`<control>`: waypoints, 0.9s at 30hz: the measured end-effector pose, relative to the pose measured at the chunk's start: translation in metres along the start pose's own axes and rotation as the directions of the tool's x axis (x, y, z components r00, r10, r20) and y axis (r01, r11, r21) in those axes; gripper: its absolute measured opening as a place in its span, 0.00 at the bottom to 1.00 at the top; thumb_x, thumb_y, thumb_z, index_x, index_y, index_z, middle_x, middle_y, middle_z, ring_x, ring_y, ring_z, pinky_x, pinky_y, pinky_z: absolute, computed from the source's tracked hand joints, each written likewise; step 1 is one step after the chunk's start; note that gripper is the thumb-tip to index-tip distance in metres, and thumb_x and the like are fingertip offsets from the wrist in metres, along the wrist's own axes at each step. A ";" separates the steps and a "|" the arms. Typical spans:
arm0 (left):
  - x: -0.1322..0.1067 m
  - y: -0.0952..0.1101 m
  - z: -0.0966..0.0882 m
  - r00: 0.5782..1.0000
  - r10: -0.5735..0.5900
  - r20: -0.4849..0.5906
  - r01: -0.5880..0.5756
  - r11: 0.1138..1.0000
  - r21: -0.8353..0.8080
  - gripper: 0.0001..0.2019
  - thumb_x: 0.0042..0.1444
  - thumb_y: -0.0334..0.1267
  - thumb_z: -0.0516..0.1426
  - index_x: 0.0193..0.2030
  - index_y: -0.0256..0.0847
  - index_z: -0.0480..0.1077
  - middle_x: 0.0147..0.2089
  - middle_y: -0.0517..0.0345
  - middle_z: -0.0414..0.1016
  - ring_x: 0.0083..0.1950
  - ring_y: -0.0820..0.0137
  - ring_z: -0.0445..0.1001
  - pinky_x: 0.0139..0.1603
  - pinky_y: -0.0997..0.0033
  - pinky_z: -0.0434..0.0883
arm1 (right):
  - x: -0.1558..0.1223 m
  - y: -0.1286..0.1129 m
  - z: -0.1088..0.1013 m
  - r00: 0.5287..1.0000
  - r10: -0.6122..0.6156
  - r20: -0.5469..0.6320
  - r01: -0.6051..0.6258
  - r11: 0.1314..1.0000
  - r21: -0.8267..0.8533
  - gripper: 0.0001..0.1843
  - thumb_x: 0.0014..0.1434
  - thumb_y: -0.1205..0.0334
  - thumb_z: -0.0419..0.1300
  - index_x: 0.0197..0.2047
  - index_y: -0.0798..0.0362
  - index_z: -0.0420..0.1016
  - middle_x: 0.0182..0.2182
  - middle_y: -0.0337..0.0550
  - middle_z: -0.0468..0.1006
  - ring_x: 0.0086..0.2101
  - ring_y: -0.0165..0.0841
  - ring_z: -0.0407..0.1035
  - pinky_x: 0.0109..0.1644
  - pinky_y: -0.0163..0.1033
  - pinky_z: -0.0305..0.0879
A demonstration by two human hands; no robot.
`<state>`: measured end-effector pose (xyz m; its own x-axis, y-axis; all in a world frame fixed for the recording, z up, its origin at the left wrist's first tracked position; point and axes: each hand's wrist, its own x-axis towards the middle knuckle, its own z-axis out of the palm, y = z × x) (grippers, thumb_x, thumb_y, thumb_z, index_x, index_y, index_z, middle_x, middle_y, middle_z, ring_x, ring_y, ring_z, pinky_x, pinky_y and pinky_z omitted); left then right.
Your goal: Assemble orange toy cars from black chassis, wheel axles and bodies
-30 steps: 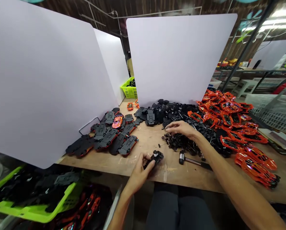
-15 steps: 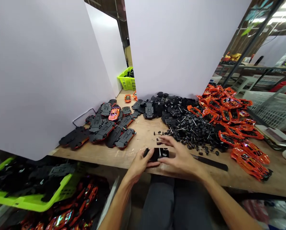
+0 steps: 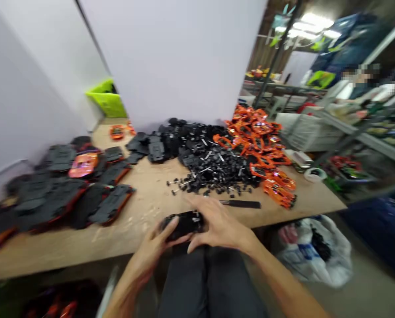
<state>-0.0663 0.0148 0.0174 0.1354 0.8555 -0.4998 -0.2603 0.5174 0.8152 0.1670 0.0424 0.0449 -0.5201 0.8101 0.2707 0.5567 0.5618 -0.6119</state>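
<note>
Both my hands hold a small black toy-car chassis (image 3: 183, 223) at the near edge of the wooden table (image 3: 144, 207). My left hand (image 3: 157, 240) grips it from the left and below, thumb on top. My right hand (image 3: 219, 225) covers its right end, fingers curled over it. A heap of black wheels on metal axles (image 3: 213, 172) lies just beyond my hands. The whole view is blurred by motion.
A black-handled hammer (image 3: 240, 203) lies right of my hands. Orange car bodies (image 3: 260, 145) are piled at the right, assembled black chassis (image 3: 68, 185) at the left. White screens (image 3: 171, 57) stand behind. A green basket (image 3: 107, 99) sits far back; a white bag (image 3: 313, 251) lies on the floor.
The camera has swung right and closer. My right hand left the wheel pile and came down onto the chassis in my left hand; both have pulled toward the table's edge.
</note>
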 end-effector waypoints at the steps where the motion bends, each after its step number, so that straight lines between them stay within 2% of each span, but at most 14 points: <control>1: 0.001 0.003 0.000 0.999 -0.019 -0.032 0.019 1.000 0.002 0.26 0.54 0.47 0.71 0.56 0.37 0.75 0.61 0.43 0.80 0.54 0.52 0.84 0.55 0.57 0.82 | -0.013 0.015 -0.024 0.994 0.056 -0.092 -0.061 0.997 -0.055 0.49 0.57 0.43 0.72 0.75 0.45 0.58 0.67 0.52 0.72 0.65 0.47 0.66 0.70 0.54 0.62; 2: 0.002 0.006 0.000 0.998 -0.028 -0.064 0.028 1.000 0.007 0.25 0.55 0.45 0.71 0.55 0.36 0.75 0.61 0.43 0.80 0.52 0.54 0.85 0.55 0.58 0.82 | -0.028 0.033 -0.050 0.959 0.152 -0.238 -0.186 0.974 -0.127 0.40 0.63 0.43 0.67 0.73 0.46 0.62 0.65 0.52 0.73 0.63 0.46 0.68 0.68 0.54 0.64; 3: 0.003 0.008 -0.001 0.995 -0.030 -0.093 0.032 0.999 0.017 0.23 0.55 0.43 0.71 0.54 0.35 0.75 0.60 0.43 0.81 0.51 0.55 0.85 0.55 0.59 0.82 | -0.046 0.053 -0.076 0.886 0.228 -0.404 -0.336 0.916 -0.220 0.32 0.66 0.44 0.64 0.68 0.48 0.68 0.61 0.54 0.76 0.60 0.48 0.70 0.66 0.56 0.65; 4: 0.004 0.009 -0.002 0.994 -0.028 -0.109 0.031 0.999 0.026 0.22 0.55 0.41 0.71 0.54 0.35 0.75 0.58 0.44 0.82 0.50 0.55 0.86 0.54 0.60 0.83 | -0.063 0.073 -0.100 0.833 0.259 -0.490 -0.446 0.837 -0.317 0.30 0.65 0.41 0.64 0.63 0.51 0.74 0.57 0.58 0.78 0.58 0.52 0.71 0.65 0.60 0.65; 6: 0.006 0.011 -0.003 0.994 -0.019 -0.111 0.024 0.999 0.044 0.20 0.54 0.41 0.71 0.50 0.35 0.76 0.53 0.45 0.84 0.49 0.55 0.86 0.51 0.60 0.84 | -0.095 0.114 -0.138 0.792 0.355 -0.496 -0.584 0.678 -0.446 0.30 0.61 0.36 0.64 0.53 0.54 0.80 0.52 0.61 0.80 0.56 0.57 0.71 0.62 0.65 0.65; 7: 0.007 0.011 -0.004 0.994 -0.010 -0.107 0.016 0.999 0.052 0.19 0.53 0.41 0.72 0.48 0.35 0.76 0.51 0.46 0.85 0.49 0.55 0.86 0.50 0.60 0.85 | -0.108 0.131 -0.152 0.786 0.397 -0.474 -0.607 0.643 -0.467 0.31 0.59 0.35 0.65 0.49 0.55 0.81 0.49 0.61 0.82 0.53 0.57 0.74 0.60 0.64 0.67; 9: 0.009 0.010 -0.005 0.994 0.010 -0.105 -0.004 0.998 0.056 0.18 0.51 0.42 0.73 0.43 0.37 0.75 0.49 0.49 0.85 0.48 0.56 0.86 0.49 0.60 0.85 | -0.124 0.151 -0.168 0.791 0.443 -0.423 -0.609 0.637 -0.472 0.30 0.56 0.34 0.67 0.44 0.55 0.83 0.42 0.58 0.84 0.45 0.54 0.77 0.53 0.59 0.72; 12: 0.009 0.007 -0.005 0.993 0.017 -0.120 -0.012 0.999 0.039 0.18 0.54 0.46 0.72 0.42 0.37 0.74 0.48 0.49 0.85 0.47 0.58 0.86 0.51 0.59 0.84 | -0.128 0.144 -0.174 0.811 0.407 -0.421 -0.574 0.695 -0.433 0.30 0.59 0.34 0.64 0.46 0.55 0.82 0.41 0.56 0.85 0.41 0.50 0.79 0.49 0.54 0.75; 14: 0.008 0.005 -0.004 0.992 0.005 -0.123 -0.005 1.000 0.005 0.19 0.59 0.51 0.67 0.44 0.36 0.75 0.48 0.46 0.85 0.45 0.58 0.86 0.50 0.58 0.85 | -0.118 0.120 -0.164 0.805 0.324 -0.496 -0.538 0.753 -0.380 0.31 0.61 0.35 0.63 0.53 0.52 0.80 0.46 0.55 0.84 0.45 0.50 0.79 0.51 0.54 0.74; 16: 0.008 0.003 -0.004 0.995 0.005 -0.096 -0.009 0.999 -0.046 0.23 0.63 0.58 0.61 0.45 0.36 0.75 0.49 0.43 0.85 0.46 0.56 0.86 0.48 0.54 0.85 | -0.095 0.088 -0.138 0.795 0.262 -0.547 -0.475 0.830 -0.293 0.31 0.60 0.35 0.65 0.57 0.50 0.78 0.50 0.52 0.83 0.47 0.50 0.78 0.53 0.53 0.73; 18: 0.010 0.002 -0.006 0.999 0.013 -0.050 -0.017 0.996 -0.085 0.28 0.63 0.65 0.57 0.48 0.38 0.75 0.52 0.42 0.84 0.48 0.53 0.85 0.48 0.51 0.84 | -0.064 0.053 -0.096 0.882 0.257 -0.395 -0.352 0.917 -0.188 0.29 0.61 0.40 0.67 0.59 0.47 0.77 0.50 0.49 0.83 0.47 0.47 0.78 0.52 0.49 0.75; 20: 0.012 0.001 -0.010 1.000 0.024 -0.007 -0.024 0.994 -0.108 0.32 0.62 0.69 0.54 0.49 0.39 0.75 0.54 0.42 0.84 0.50 0.52 0.84 0.48 0.50 0.83 | -0.030 0.021 -0.047 0.980 0.139 -0.141 -0.147 0.988 -0.054 0.27 0.63 0.47 0.68 0.62 0.46 0.74 0.53 0.47 0.82 0.49 0.44 0.78 0.54 0.47 0.75; 23: 0.012 -0.001 -0.015 0.997 0.046 0.055 -0.039 0.992 -0.122 0.35 0.61 0.72 0.52 0.49 0.39 0.75 0.52 0.41 0.84 0.52 0.52 0.83 0.47 0.52 0.83 | 0.013 -0.006 0.012 0.998 -0.066 0.014 0.065 0.997 0.047 0.26 0.62 0.56 0.69 0.62 0.49 0.73 0.56 0.50 0.80 0.54 0.44 0.75 0.60 0.48 0.72; 27: 0.008 -0.003 -0.016 0.995 0.087 0.054 -0.082 0.993 -0.085 0.31 0.57 0.69 0.60 0.46 0.39 0.74 0.47 0.45 0.84 0.50 0.53 0.83 0.47 0.53 0.83 | 0.036 0.000 0.043 0.983 -0.124 0.134 0.121 0.992 0.034 0.26 0.59 0.62 0.70 0.61 0.51 0.73 0.51 0.51 0.80 0.50 0.44 0.76 0.56 0.49 0.74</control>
<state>-0.0794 0.0201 0.0062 0.1640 0.8971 -0.4103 -0.3512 0.4418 0.8255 0.1203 0.0644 0.0230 -0.6673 0.7042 0.2424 0.4676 0.6495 -0.5995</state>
